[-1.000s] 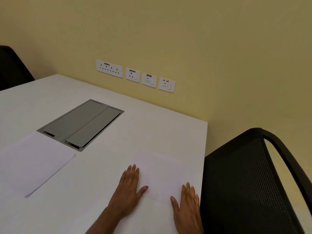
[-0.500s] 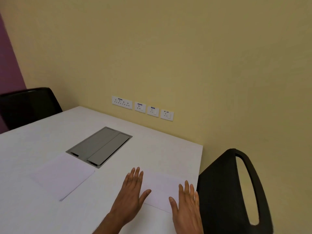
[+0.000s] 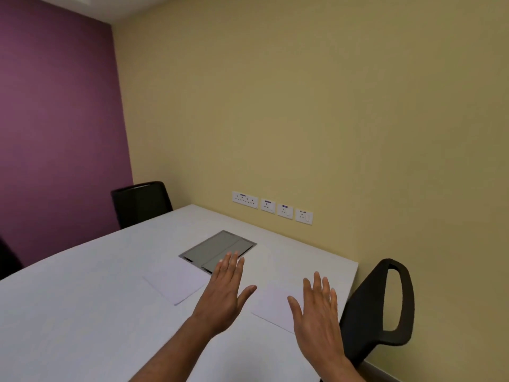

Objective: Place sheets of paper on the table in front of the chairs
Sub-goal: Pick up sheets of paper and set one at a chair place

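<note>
A single white sheet of paper (image 3: 271, 306) lies flat on the white table (image 3: 91, 293) by its right edge, in front of a black mesh chair (image 3: 380, 307). A thin stack of white sheets (image 3: 179, 281) lies left of it, by the table's middle. My left hand (image 3: 224, 296) hovers open above the table between the stack and the single sheet, fingers spread. My right hand (image 3: 316, 312) hovers open over the single sheet's right part, holding nothing. A second black chair (image 3: 140, 202) stands at the table's far left corner.
A grey metal cable hatch (image 3: 217, 249) is set into the tabletop beyond my left hand. White wall sockets (image 3: 271, 206) run along the yellow wall behind the table. A purple wall closes the left side. A dark chair edge (image 3: 7, 257) shows at far left.
Both hands have lifted off the single sheet, which stays on the table. The view has tilted up and pulled back, showing more of the walls and the far chair.
</note>
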{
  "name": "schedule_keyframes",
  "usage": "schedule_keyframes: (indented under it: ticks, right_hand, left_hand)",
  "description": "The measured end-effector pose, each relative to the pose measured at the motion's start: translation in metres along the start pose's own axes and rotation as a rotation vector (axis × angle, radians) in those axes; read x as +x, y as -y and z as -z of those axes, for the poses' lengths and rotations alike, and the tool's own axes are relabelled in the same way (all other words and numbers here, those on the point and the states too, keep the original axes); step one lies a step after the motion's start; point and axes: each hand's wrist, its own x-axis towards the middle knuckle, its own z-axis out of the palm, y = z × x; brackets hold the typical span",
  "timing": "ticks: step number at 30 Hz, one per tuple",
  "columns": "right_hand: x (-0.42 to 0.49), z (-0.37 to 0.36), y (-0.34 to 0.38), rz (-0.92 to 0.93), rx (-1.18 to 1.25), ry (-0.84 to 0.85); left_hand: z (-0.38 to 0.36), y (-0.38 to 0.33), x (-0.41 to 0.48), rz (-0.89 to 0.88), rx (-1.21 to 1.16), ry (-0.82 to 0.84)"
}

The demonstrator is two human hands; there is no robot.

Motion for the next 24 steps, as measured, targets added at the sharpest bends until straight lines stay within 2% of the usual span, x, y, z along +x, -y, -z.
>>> schedule_keyframes:
  ticks: [6,12,24]
  right_hand:
    - [-0.026,0.032,0.059,0.099,0.118,-0.092]
    - [-0.067,0.041,0.133,0.159,0.167,-0.109]
    - [-0.166,0.048,0.316,0.153,0.185,-0.184]
  left_hand:
    - [0.072,0.021,-0.045,0.033,0.037,-0.052]
    - [0.131,0.064,-0.105,0.061,0.079,-0.102]
    - [0.251,0.179,-0.233,0.084,0.102,-0.172]
